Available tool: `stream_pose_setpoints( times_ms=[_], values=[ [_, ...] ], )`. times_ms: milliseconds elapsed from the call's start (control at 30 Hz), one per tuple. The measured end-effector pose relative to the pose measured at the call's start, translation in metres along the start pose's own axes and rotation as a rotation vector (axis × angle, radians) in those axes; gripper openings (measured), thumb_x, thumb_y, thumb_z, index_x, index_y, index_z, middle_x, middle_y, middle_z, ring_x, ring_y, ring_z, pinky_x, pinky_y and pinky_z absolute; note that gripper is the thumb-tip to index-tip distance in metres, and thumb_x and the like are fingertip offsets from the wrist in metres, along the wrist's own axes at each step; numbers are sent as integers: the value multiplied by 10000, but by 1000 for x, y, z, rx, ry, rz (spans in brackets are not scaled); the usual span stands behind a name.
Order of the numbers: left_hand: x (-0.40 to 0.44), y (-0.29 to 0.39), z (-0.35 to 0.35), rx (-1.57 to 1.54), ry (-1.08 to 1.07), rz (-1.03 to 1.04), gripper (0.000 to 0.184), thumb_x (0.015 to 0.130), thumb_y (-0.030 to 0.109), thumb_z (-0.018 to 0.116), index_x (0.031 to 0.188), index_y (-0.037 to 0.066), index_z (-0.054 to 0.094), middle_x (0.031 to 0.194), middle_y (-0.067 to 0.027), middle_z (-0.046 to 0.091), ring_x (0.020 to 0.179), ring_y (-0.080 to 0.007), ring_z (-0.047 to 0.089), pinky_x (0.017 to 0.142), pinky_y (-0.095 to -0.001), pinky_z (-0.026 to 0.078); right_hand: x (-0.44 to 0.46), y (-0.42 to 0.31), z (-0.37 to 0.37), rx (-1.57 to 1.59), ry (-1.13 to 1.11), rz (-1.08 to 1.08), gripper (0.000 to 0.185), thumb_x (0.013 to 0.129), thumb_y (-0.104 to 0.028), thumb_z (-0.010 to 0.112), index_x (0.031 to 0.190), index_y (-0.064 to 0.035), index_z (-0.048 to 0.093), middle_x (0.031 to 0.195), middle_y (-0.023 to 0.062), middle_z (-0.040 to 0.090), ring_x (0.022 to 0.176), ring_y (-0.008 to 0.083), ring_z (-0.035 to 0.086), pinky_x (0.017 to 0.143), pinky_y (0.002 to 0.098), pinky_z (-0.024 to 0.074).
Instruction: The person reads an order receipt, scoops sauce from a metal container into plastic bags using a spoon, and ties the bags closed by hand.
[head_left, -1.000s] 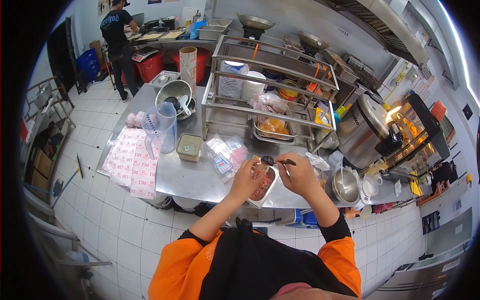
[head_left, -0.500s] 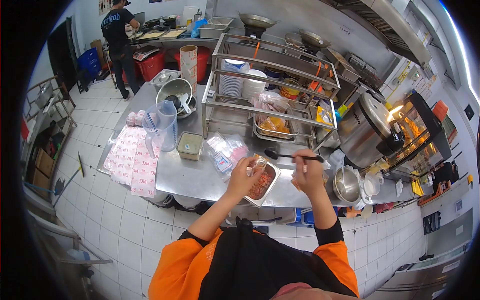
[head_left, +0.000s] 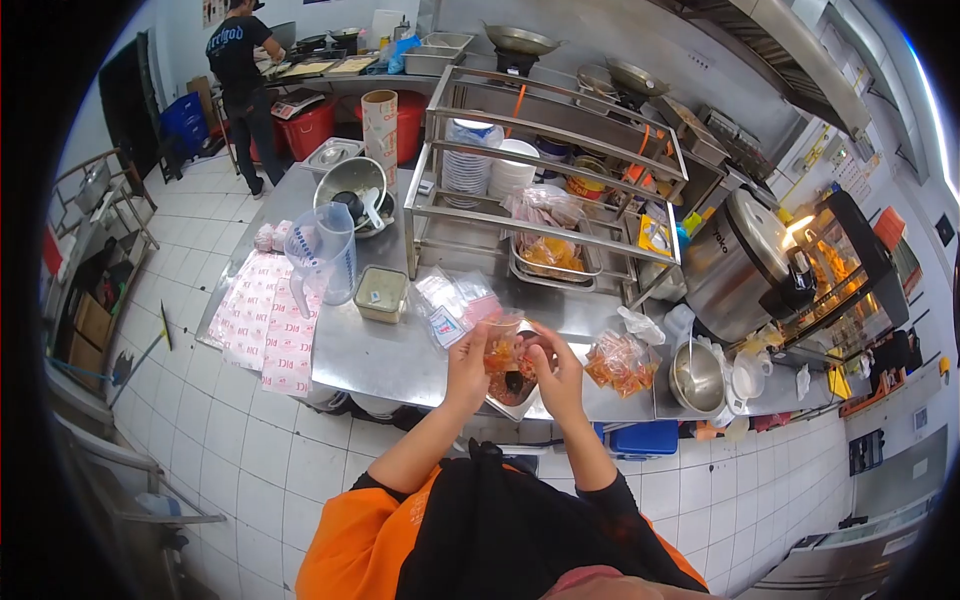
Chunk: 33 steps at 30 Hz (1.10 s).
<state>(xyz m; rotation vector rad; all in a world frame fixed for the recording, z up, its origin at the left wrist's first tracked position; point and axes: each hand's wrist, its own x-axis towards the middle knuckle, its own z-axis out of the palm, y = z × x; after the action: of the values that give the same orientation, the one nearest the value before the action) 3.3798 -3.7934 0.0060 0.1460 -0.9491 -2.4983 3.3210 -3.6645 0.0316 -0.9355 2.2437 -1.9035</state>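
Observation:
My left hand [head_left: 468, 368] is wrapped round a small clear plastic bag [head_left: 503, 346] with red-orange food in it. My right hand [head_left: 556, 372] touches the bag's right side with its fingers pressed together; what exactly they grip is too small to tell. Beneath both hands a metal tray [head_left: 517, 402] of chopped reddish food lies at the counter's front edge, partly hidden, with a dark spoon head in it. Several filled clear packets [head_left: 622, 362] rest to the right of my right hand. Empty plastic bags [head_left: 452, 304] lie behind my left hand.
A square container [head_left: 381, 294], a measuring jug [head_left: 322, 250] and printed paper [head_left: 262, 325] are on the left. A metal rack [head_left: 540, 215] stands behind. On the right are a metal bowl [head_left: 697, 378] and a large cooker [head_left: 735, 250]. Another person [head_left: 243, 90] works at the far left.
My right hand has let go of the dark spoon and moved left to the bag beside my left hand. The spoon head now shows in the tray, and the packets on the right are uncovered.

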Motion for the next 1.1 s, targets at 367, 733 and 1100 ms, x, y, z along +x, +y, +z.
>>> stream_pose_setpoints(
  times_ms=[367, 733, 1100],
  values=[
    [2, 6, -5, 431, -70, 73, 212, 961, 169, 549, 1009, -21, 631, 911, -78, 683, 846, -118, 643, 771, -252, 510, 4, -5, -6, 17, 167, -137, 76, 840, -75, 675, 844, -2, 656, 784, 11, 573, 681, 69, 447, 609, 218, 358],
    [-4, 7, -3, 530, -180, 234, 115, 925, 75, 580, 925, -26, 636, 823, -71, 689, 762, -112, 658, 701, -234, 510, -2, 13, -6, 223, 90, -25, 62, 820, -41, 685, 850, -6, 643, 890, 10, 547, 705, 42, 479, 587, 178, 359],
    [-13, 10, 0, 675, -191, 339, 128, 914, 67, 580, 929, -37, 654, 812, -84, 697, 748, -124, 675, 670, -233, 505, -5, 4, -12, 33, 23, -79, 85, 777, -54, 710, 841, -18, 669, 883, 35, 565, 746, 94, 527, 638, 207, 402]
  ],
)
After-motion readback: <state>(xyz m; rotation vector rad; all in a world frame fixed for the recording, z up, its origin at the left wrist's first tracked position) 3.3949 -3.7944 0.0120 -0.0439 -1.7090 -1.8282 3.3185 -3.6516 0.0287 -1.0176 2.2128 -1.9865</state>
